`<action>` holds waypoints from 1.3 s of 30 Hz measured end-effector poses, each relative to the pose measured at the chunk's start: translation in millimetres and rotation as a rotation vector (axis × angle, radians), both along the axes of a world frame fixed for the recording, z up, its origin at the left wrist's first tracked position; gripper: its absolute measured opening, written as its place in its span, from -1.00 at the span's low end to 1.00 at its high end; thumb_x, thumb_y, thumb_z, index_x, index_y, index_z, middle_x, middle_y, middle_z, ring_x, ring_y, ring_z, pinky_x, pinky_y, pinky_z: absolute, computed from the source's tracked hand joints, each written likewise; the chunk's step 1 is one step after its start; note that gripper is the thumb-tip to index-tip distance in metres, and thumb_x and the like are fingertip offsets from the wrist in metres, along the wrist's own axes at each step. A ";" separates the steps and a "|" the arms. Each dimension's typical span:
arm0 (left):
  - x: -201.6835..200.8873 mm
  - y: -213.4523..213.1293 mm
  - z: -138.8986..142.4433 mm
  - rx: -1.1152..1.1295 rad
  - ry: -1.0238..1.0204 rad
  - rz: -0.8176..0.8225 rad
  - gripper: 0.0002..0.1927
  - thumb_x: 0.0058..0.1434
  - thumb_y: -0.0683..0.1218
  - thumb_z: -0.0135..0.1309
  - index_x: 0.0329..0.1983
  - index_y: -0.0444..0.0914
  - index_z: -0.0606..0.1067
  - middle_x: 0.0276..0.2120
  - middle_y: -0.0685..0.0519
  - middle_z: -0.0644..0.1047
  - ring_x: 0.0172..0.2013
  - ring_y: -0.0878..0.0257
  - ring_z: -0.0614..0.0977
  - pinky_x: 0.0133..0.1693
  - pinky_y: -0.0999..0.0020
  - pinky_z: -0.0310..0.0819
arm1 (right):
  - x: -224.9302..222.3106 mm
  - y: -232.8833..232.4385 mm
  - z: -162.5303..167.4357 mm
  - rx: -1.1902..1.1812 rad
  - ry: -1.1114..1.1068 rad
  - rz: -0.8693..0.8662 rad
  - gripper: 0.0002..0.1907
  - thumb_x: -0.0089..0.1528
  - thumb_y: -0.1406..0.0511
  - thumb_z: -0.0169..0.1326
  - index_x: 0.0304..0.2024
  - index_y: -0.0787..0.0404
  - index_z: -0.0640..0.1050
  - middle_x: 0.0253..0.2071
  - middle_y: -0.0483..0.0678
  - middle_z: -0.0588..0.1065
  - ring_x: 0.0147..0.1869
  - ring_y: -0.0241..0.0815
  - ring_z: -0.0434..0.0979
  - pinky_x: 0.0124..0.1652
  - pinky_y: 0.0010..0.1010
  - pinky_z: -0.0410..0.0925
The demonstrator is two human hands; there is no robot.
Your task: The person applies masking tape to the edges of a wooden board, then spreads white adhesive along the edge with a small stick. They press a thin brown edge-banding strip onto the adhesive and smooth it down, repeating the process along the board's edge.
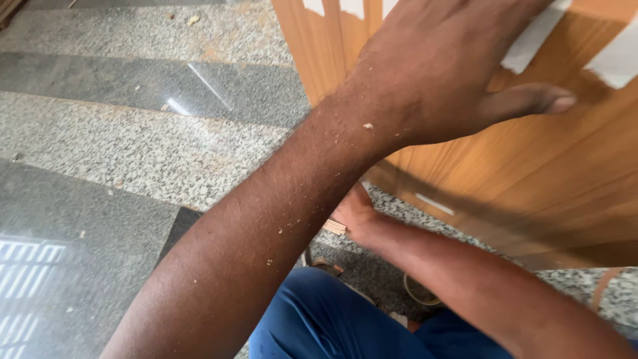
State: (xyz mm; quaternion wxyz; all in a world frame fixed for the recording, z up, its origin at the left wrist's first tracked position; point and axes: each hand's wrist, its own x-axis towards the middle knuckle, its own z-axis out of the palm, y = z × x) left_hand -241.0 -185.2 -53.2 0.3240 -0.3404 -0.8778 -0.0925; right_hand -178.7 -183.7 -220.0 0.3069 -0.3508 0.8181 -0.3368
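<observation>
Two hands are seen: the left hand (438, 66) is pressed open and flat on a laminated wooden panel (531, 166) standing on the granite floor (133, 146); the right hand (355, 216), mostly hidden under the left forearm, cannot be judged open or closed.

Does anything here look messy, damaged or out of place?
Yes. Pale sawdust flecks cling to the left forearm, and chips lie scattered on the granite floor. White patches mar the wooden panel that the left hand presses. The right hand is mostly hidden beneath.
</observation>
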 end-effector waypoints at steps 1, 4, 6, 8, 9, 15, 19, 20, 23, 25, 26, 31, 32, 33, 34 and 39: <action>1.1 -0.2 2.3 0.004 -0.025 0.013 -0.06 0.25 0.60 -0.01 0.37 -0.17 0.30 0.17 -0.14 0.50 0.22 -0.05 0.50 0.25 -0.07 0.35 | 2.6 5.9 2.1 0.184 0.304 0.146 -0.39 0.32 0.11 -0.28 0.41 0.13 0.22 0.41 0.08 0.18 0.32 0.00 0.38 0.20 -0.09 0.37; 6.1 0.9 8.4 0.013 -0.028 0.063 -0.08 0.30 0.58 -0.08 0.43 -0.14 0.26 0.26 -0.13 0.46 0.32 -0.06 0.41 0.35 -0.10 0.20 | 10.3 40.9 6.8 -0.071 0.089 -0.092 -0.24 0.28 0.30 -0.35 0.58 -0.02 0.12 0.60 0.01 0.07 0.37 -0.06 0.42 0.19 -0.19 0.43; 8.8 3.2 13.3 0.008 0.068 0.082 -0.12 0.35 0.58 -0.12 0.44 -0.12 0.25 0.29 -0.12 0.43 0.35 -0.06 0.38 0.36 -0.10 0.15 | 22.9 79.1 7.0 -0.417 -0.435 -0.277 -0.31 0.31 0.21 -0.21 0.52 -0.02 0.08 0.59 -0.05 0.07 0.54 -0.08 0.17 0.34 -0.11 0.24; 12.4 0.7 21.4 0.025 -0.065 0.050 -0.19 0.45 0.52 -0.17 0.48 -0.11 0.25 0.34 -0.15 0.42 0.39 -0.09 0.36 0.39 -0.07 0.16 | 39.7 117.6 6.4 -0.893 -0.897 -0.363 -0.33 0.34 0.17 -0.13 0.50 0.05 0.11 0.59 -0.01 0.06 0.62 -0.01 0.03 0.41 0.00 0.13; 15.9 -0.2 25.7 0.045 -0.136 0.034 -0.22 0.49 0.50 -0.19 0.49 -0.11 0.24 0.37 -0.16 0.41 0.41 -0.10 0.35 0.40 -0.05 0.17 | 49.9 138.1 6.1 -1.186 -1.096 -0.344 -0.33 0.35 0.17 -0.11 0.50 0.12 0.16 0.59 0.06 0.06 0.63 0.07 0.01 0.40 0.07 0.11; 31.0 11.3 45.3 0.032 -0.270 0.157 -0.22 0.41 0.46 -0.35 0.51 -0.06 0.20 0.22 -0.10 0.47 0.33 -0.02 0.40 0.45 0.03 0.08 | 69.1 213.7 33.7 -1.465 -1.009 -0.248 -0.30 0.40 0.02 -0.08 0.45 0.28 0.20 0.55 0.14 0.16 0.63 0.18 0.09 0.45 0.09 0.15; 28.3 20.6 38.8 -0.047 -0.182 0.207 -0.18 0.41 0.49 -0.41 0.50 -0.10 0.18 0.31 -0.14 0.39 0.39 -0.04 0.29 0.47 -0.10 -0.25 | 85.9 264.0 103.2 -1.133 -0.022 -0.505 -0.24 0.36 -0.01 0.08 0.44 0.31 0.29 0.37 0.21 0.39 0.44 0.14 0.36 0.37 0.01 0.29; 27.2 21.0 37.5 -0.062 -0.141 0.219 -0.17 0.42 0.50 -0.45 0.52 -0.11 0.17 0.33 -0.18 0.37 0.40 -0.09 0.27 0.45 -0.10 -0.28 | 90.5 276.7 125.7 -1.044 0.255 -0.551 -0.25 0.37 -0.01 0.13 0.43 0.32 0.32 0.34 0.17 0.43 0.43 0.07 0.40 0.42 -0.05 0.30; 39.0 25.6 35.5 -0.075 0.113 0.234 -0.20 0.51 0.47 -0.31 0.56 -0.13 0.16 0.41 -0.25 0.31 0.43 -0.17 0.23 0.42 -0.12 -0.23 | 88.0 321.0 196.6 -0.538 1.114 -0.581 -0.50 0.48 0.15 0.15 0.33 0.22 0.30 0.19 0.07 0.44 0.23 -0.02 0.53 0.20 -0.25 0.47; 57.2 36.0 34.1 0.017 0.179 0.258 -0.25 0.51 0.39 -0.12 0.55 -0.14 0.19 0.41 -0.27 0.31 0.43 -0.21 0.23 0.42 -0.11 -0.10 | 71.0 336.3 228.3 -0.004 1.374 -0.527 -0.40 0.49 0.17 0.24 0.43 0.24 0.29 0.02 0.09 0.44 0.01 0.00 0.52 0.05 -0.26 0.43; 78.0 44.9 23.9 0.101 0.128 0.283 -0.27 0.47 0.33 -0.01 0.52 -0.14 0.21 0.38 -0.26 0.32 0.42 -0.23 0.24 0.43 -0.08 -0.02 | 55.2 334.3 236.0 0.174 1.371 -0.537 -0.28 0.39 0.11 0.28 0.44 0.29 0.29 -0.15 0.12 0.46 -0.15 0.02 0.53 -0.04 -0.20 0.45; 191.7 116.4 -108.5 0.138 -0.997 0.460 -0.56 0.25 0.14 0.16 0.11 -0.14 0.47 -0.10 -0.14 0.58 -0.03 -0.10 0.60 -0.01 -0.05 0.52 | 38.5 325.4 252.8 0.330 1.442 -0.443 0.09 0.06 0.08 0.41 0.51 0.18 0.14 -0.03 0.23 0.55 -0.28 0.05 0.61 -0.24 -0.11 0.46; 197.2 118.8 -143.3 0.042 -1.176 0.495 -0.65 0.29 0.13 0.15 -0.04 -0.20 0.52 -0.04 -0.15 0.56 0.06 -0.10 0.57 0.03 -0.03 0.51 | 40.7 321.2 253.4 0.330 1.474 -0.456 0.11 0.05 0.08 0.40 0.51 0.13 0.11 -0.12 0.16 0.59 -0.24 0.03 0.63 -0.16 -0.07 0.46; 201.8 120.3 -176.0 -0.017 -1.166 0.519 -0.60 0.20 0.10 0.21 -0.04 -0.25 0.51 -0.02 -0.14 0.55 0.09 -0.10 0.53 0.00 0.00 0.52 | 41.7 316.7 254.7 0.320 1.493 -0.462 0.12 0.03 0.08 0.39 0.51 0.09 0.09 -0.21 0.10 0.62 -0.20 0.01 0.66 -0.09 -0.03 0.47; 211.4 118.4 -204.5 -0.034 -1.052 0.562 -0.71 0.23 -0.02 0.13 -0.04 -0.24 0.52 -0.03 -0.12 0.57 0.06 -0.07 0.55 -0.05 0.03 0.54 | 42.7 313.5 256.9 0.316 1.430 -0.472 0.10 0.07 0.11 0.38 0.53 0.08 0.08 -0.19 0.09 0.63 -0.18 0.01 0.67 -0.01 0.00 0.45; 208.1 128.3 -251.1 -0.079 -0.867 0.606 -0.76 0.24 -0.12 0.08 -0.03 -0.24 0.48 -0.10 -0.12 0.60 0.04 -0.06 0.53 -0.04 -0.01 0.45 | 34.6 312.2 263.0 0.273 1.213 -0.530 0.05 0.17 0.15 0.32 0.58 0.04 0.04 -0.09 0.15 0.61 -0.14 0.07 0.67 -0.07 -0.05 0.50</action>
